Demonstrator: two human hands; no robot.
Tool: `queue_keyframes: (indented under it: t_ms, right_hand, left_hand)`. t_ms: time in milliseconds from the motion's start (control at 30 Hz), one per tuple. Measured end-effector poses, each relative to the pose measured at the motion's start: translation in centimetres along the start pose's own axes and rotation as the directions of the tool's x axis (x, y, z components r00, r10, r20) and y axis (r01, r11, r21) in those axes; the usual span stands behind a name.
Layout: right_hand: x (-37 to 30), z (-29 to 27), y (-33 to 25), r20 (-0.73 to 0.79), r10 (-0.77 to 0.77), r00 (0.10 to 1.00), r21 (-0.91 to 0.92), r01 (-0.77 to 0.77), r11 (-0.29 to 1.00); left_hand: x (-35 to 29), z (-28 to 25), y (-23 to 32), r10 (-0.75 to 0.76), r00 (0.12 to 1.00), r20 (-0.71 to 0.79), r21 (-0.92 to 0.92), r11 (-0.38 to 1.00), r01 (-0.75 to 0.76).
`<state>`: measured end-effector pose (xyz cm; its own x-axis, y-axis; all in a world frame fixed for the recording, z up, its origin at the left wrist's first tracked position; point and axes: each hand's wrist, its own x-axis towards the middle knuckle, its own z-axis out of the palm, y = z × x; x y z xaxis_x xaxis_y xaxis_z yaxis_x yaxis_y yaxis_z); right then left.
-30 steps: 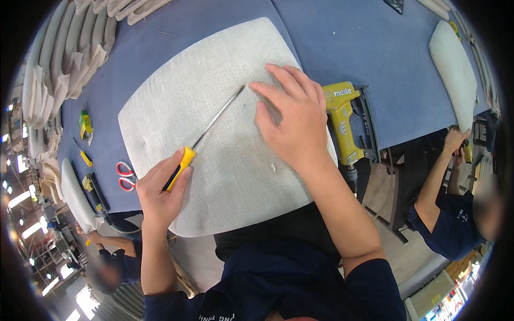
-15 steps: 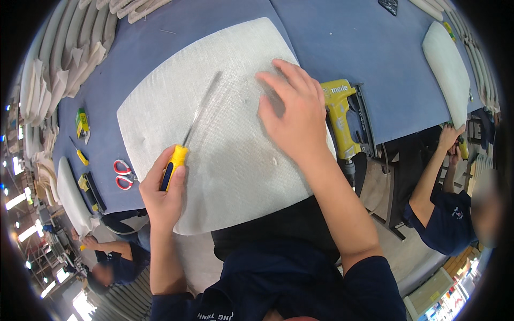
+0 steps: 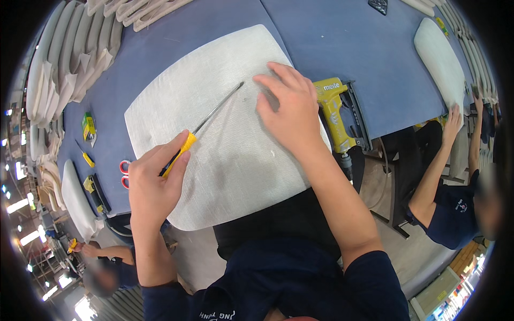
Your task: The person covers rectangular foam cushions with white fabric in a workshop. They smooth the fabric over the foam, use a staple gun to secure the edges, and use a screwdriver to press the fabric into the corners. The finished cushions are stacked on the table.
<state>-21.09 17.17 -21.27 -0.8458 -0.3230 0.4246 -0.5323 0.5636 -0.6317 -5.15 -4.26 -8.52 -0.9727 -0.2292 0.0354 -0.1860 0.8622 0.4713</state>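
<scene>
A light grey fabric-covered panel (image 3: 225,176) lies before me, its near edge over my lap. My left hand (image 3: 155,179) grips the yellow and dark handle of a screwdriver (image 3: 218,108). The shaft slants up and to the right across the panel, its tip above the fabric near the upper middle; whether it touches I cannot tell. My right hand (image 3: 292,109) rests on the panel's right part with fingers spread and nothing in them. Just right of that hand lies a yellow staple gun (image 3: 334,112) with a hose fitting at its handle. Red-handled scissors (image 3: 125,174) are partly hidden behind my left hand.
The blue-topped table (image 3: 353,53) carries a small green and yellow box (image 3: 88,125), another screwdriver (image 3: 87,158) and a second staple gun (image 3: 96,192) on the left. Stacked grey panels (image 3: 69,69) stand at the upper left. Co-workers handle panels (image 3: 441,64) at both sides.
The screwdriver has tilted further right, its tip moving right and slightly down. My left hand has shifted slightly left and turned over the handle, covering part of the scissors. My right hand stays spread.
</scene>
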Motion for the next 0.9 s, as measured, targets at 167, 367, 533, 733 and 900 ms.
queue_keyframes:
  t_ms: [167,367,533,733,900]
  right_hand:
    - [0.0,-0.1,0.1,-0.004,0.005,1.000,-0.005,-0.005,1.000]
    - [0.0,0.0,0.3,-0.020,-0.015,1.000,-0.016,0.015,1.000]
    - [0.0,0.0,0.1,-0.027,-0.022,0.999,0.003,0.022,1.000]
    - [0.0,-0.1,0.1,-0.023,-0.007,1.000,-0.002,0.007,1.000]
    - [0.1,-0.2,0.2,-0.011,0.008,1.000,0.025,-0.008,1.000]
  left_hand:
    - [1.1,-0.9,1.3,0.075,0.997,0.033,0.095,0.992,-0.078]
    - [-1.3,4.0,-2.3,0.091,0.990,-0.105,-0.004,0.996,-0.091]
    - [-2.8,7.3,-4.5,0.055,0.972,-0.230,-0.111,0.990,-0.082]
    - [-2.3,5.7,-4.1,0.046,0.986,-0.160,-0.101,0.993,-0.063]
    - [-1.7,1.1,-5.8,-0.182,0.983,-0.018,-0.608,0.783,0.134]
